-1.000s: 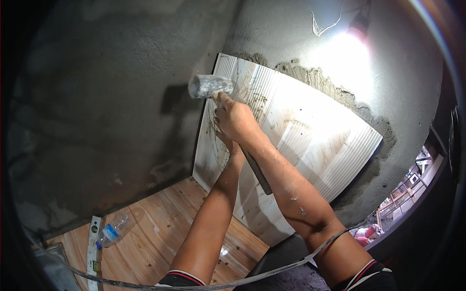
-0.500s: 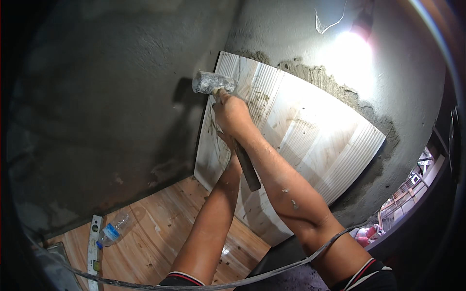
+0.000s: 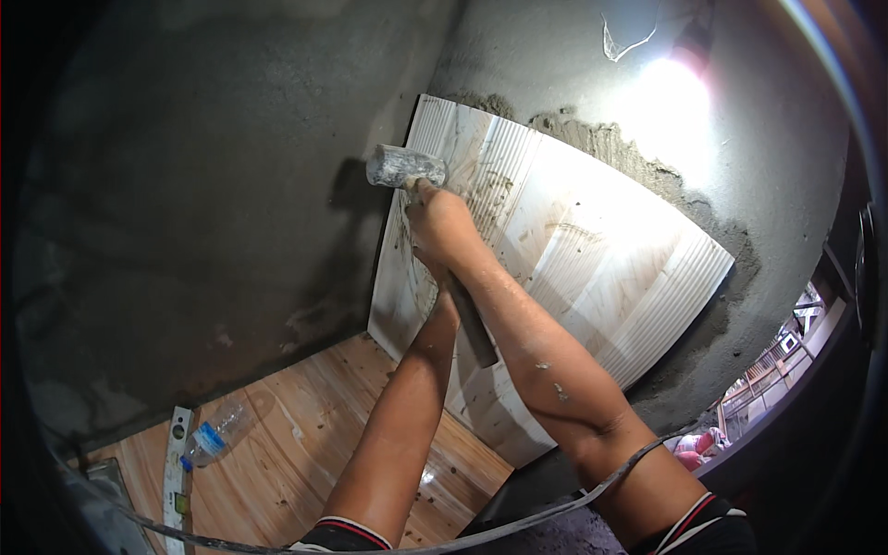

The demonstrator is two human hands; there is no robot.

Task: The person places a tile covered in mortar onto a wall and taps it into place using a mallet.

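My right hand (image 3: 442, 222) is wrapped round the upper handle of a mallet (image 3: 393, 166). Its thick head, smeared grey-white, is just in front of the upper left part of a large wall tile (image 3: 606, 264), and the dark handle slants down past my forearm. White and beige with ribbed bands, the tile is spotted with mortar. My left hand (image 3: 435, 268) is at the tile's left part, below and behind my right hand. Its fingers are mostly hidden there. Whether the mallet touches the tile I cannot tell.
Rough mortar (image 3: 610, 148) edges the tile's top and right side. A lit bulb (image 3: 673, 88) hangs at upper right. On the wood-patterned floor (image 3: 305, 416) lie a spirit level (image 3: 176, 476) and a plastic bottle (image 3: 215, 439). A cable (image 3: 407, 548) crosses the foreground.
The mallet head has dipped slightly, with my right hand still round the handle. The fingers of my left hand, partly visible before, are now more hidden behind the right.
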